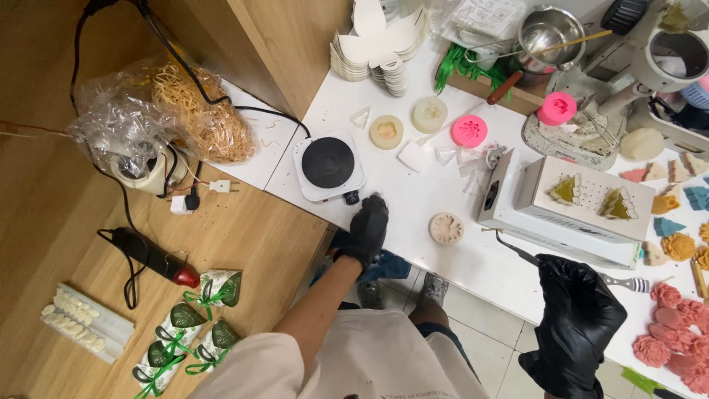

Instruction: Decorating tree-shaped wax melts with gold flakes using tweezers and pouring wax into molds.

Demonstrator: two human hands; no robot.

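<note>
White and long, the worktop (413, 199) runs across the head view from 12 o'clock down to 4 o'clock, with a wooden floor on the left and pale tiles under the person's feet.

The left hand (367, 230) wears a black glove. It rests flat on the near edge of the worktop, close to the middle of the picture. Its fingers are bent a little and it holds nothing. Just above it, at 12 o'clock from the hand, sits a small white hot plate (328, 166) with a round black top. At 3 o'clock from the hand, near it, lies a round pale flower shape (446, 228).

The right hand (578, 319) also wears a black glove. It is low in the picture, at about 4 o'clock. It is closed around a thin metal tool (517, 250). The bent tip of the tool pokes out to 10 o'clock, and the striped end shows on the other side of the hand.

Just past the tip of the tool stands a white box (569, 222). Two green tree shapes (591, 196) lie on top of it. Pink flower shapes (676, 332) lie at 3 o'clock from the right hand.

On the floor at 8 o'clock lie little bags with green ribbons (188, 329).
</note>
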